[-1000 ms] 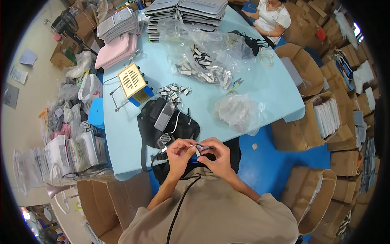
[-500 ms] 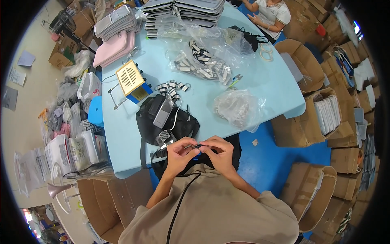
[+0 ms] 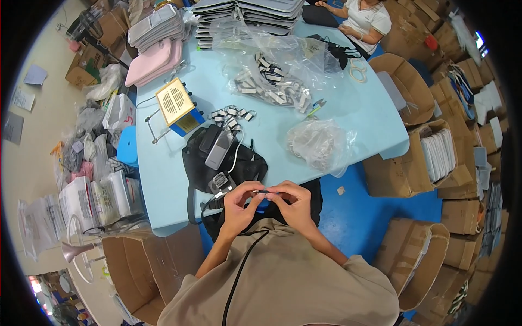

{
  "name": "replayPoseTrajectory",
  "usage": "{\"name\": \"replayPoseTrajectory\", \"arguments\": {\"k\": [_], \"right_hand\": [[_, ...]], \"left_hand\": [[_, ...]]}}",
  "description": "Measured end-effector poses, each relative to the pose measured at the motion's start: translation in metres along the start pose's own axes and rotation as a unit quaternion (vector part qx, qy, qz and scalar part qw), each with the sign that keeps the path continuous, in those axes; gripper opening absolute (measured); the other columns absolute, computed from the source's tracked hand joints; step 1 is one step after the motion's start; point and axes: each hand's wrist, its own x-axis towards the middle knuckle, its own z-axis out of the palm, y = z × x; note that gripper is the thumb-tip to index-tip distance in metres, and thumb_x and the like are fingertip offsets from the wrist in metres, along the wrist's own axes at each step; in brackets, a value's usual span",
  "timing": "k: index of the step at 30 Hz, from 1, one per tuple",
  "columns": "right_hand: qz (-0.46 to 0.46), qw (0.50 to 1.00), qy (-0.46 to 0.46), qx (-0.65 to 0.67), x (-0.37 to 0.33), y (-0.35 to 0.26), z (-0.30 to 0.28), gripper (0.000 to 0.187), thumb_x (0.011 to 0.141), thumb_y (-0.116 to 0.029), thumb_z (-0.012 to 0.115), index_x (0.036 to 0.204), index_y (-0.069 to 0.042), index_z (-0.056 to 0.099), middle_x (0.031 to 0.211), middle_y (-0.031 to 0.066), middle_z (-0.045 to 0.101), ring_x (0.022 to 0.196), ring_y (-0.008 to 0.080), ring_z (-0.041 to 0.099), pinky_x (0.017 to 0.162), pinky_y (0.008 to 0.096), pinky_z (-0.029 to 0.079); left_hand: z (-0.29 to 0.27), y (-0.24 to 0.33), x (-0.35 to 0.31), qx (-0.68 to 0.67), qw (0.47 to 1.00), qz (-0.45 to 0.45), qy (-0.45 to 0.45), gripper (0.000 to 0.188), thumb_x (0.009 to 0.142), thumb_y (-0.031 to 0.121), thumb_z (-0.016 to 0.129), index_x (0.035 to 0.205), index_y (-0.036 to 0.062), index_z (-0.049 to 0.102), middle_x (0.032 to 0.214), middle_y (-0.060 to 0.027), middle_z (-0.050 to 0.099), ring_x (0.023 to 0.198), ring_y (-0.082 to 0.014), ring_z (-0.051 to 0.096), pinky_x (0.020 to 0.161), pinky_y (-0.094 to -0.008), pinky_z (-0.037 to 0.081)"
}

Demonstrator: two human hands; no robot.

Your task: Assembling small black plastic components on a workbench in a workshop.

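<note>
Close to my body, just off the table's near edge, my left hand (image 3: 242, 205) and my right hand (image 3: 293, 204) meet fingertip to fingertip. Between them they pinch a small dark piece (image 3: 264, 191), mostly covered by the fingers and too small to name. Left of my hands, a black bag (image 3: 251, 165) lies on the table with a grey power bank (image 3: 219, 149) and its white cable on top. Behind it sit several small white-and-black pieces (image 3: 232, 115). A clear plastic bag (image 3: 272, 87) holds many more like them.
A gold-and-blue box-shaped device (image 3: 176, 103) stands at the table's left. Pink pouches (image 3: 155, 64) and grey pouches (image 3: 247, 13) are stacked at the back. Another clear bag (image 3: 318, 142), pliers (image 3: 315, 106) and tape rings (image 3: 357, 70) lie rightward. Cartons (image 3: 410, 255) flank me; a person (image 3: 365, 22) sits across.
My hands stay in nearly the same place, with the fingers shifting slightly around the small dark piece. Across the table, the other person's hands have moved, and a dark pouch now shows beside them.
</note>
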Motion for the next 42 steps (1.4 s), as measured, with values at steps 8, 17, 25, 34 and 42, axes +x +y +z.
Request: {"name": "replayPoseTrajectory", "arguments": {"k": [8, 17, 25, 34, 42], "right_hand": [[0.03, 0.997, 0.029, 0.064, 0.002, 0.011, 0.002, 0.011, 0.091, 0.008, 0.071, 0.102, 0.008, 0.072, 0.095, 0.0112, 0.068, 0.086, 0.0163, 0.07, 0.078, 0.0275, 0.059], [0.056, 0.997, 0.002, 0.055, 0.003, 0.014, 0.004, 0.008, 0.093, 0.003, 0.07, 0.101, 0.006, 0.069, 0.097, 0.0079, 0.064, 0.085, 0.0125, 0.066, 0.075, 0.0268, 0.06], [0.068, 0.997, 0.025, 0.027, 0.002, 0.02, 0.009, 0.008, 0.092, 0.002, 0.072, 0.099, 0.005, 0.07, 0.094, 0.0071, 0.065, 0.085, 0.0116, 0.066, 0.074, 0.0252, 0.056], [0.061, 0.998, 0.02, 0.009, 0.001, 0.033, 0.014, 0.006, 0.094, 0.004, 0.069, 0.099, 0.008, 0.068, 0.094, 0.0082, 0.065, 0.082, 0.0128, 0.066, 0.072, 0.0252, 0.058], [0.055, 0.998, 0.029, 0.028, 0.005, 0.031, 0.02, 0.007, 0.093, 0.005, 0.07, 0.1, 0.006, 0.069, 0.094, 0.0076, 0.065, 0.082, 0.0129, 0.067, 0.07, 0.0251, 0.059]], "left_hand": [[-0.003, -0.001, 0.001, -0.052, 0.996, -0.078, 0.002, 0.021, 0.095, -0.001, 0.07, 0.116, -0.0034, 0.07, 0.103, -0.0048, 0.07, 0.084, -0.0082, 0.064, 0.073, -0.0217, 0.051], [-0.004, 0.0, 0.0, -0.071, 0.99, -0.121, 0.014, 0.022, 0.095, -0.004, 0.069, 0.117, -0.0056, 0.069, 0.099, -0.0023, 0.067, 0.087, -0.0052, 0.06, 0.076, -0.0198, 0.048], [-0.002, -0.01, -0.003, -0.078, 0.987, -0.136, 0.047, 0.017, 0.096, 0.003, 0.071, 0.112, -0.0027, 0.07, 0.094, 0.0015, 0.069, 0.083, -0.0018, 0.058, 0.07, -0.0168, 0.044], [-0.01, -0.019, -0.007, -0.023, 0.994, -0.101, 0.019, 0.019, 0.099, 0.002, 0.067, 0.116, -0.0032, 0.065, 0.105, -0.0051, 0.068, 0.095, -0.0096, 0.065, 0.086, -0.0245, 0.053], [-0.013, -0.018, -0.005, -0.07, 0.992, -0.104, 0.034, 0.022, 0.098, 0.004, 0.068, 0.119, -0.0013, 0.069, 0.093, 0.0013, 0.064, 0.084, -0.0022, 0.057, 0.074, -0.0178, 0.048]]}}
